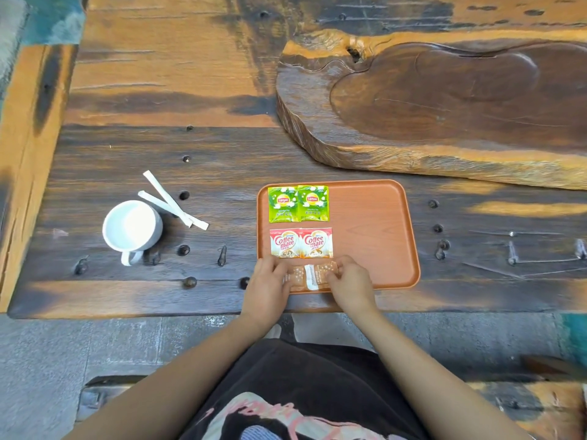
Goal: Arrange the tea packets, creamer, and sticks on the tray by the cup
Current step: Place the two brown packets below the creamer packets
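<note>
An orange tray (374, 230) lies on the wooden table. Two green tea packets (298, 203) sit side by side at its far left corner. Below them lie two red and white creamer packets (301, 242). At the tray's near left edge a brown packet (313, 276) lies flat; my left hand (266, 289) pinches its left end and my right hand (351, 285) its right end. A white cup (131, 227) stands left of the tray, with two white sticks (171, 203) crossed on the table just behind it.
A large carved wooden slab (444, 100) fills the table's far right, just behind the tray. Dark knots and metal studs dot the tabletop. The table's near edge runs just under my wrists, and grey floor shows below.
</note>
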Tool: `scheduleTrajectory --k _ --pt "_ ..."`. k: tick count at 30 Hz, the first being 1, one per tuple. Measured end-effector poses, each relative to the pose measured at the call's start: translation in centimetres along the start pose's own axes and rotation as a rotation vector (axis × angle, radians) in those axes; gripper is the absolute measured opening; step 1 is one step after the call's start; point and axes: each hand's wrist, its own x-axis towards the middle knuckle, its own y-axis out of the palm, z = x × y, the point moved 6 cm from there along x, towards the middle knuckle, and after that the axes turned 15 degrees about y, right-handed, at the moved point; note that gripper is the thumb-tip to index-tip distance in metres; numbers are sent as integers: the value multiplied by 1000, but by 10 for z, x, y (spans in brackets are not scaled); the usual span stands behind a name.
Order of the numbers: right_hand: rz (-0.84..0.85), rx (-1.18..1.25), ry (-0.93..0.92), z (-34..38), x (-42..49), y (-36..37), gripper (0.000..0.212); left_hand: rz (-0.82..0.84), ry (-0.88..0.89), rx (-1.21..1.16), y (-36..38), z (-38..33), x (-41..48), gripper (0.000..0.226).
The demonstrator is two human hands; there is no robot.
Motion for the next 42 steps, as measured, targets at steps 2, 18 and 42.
scheduleTrajectory --k 2,18,42 --pt "-70 -151 -38 5 -1 -1 23 -16 -11 -31 0 2 -1 19" --pt "-115 -341 -439 19 -18 21 25 -6 -57 -51 2 4 -2 21" --pt "213 -460 -668 164 4 76 9 -385 -492 -192 -148 125 -10 12"
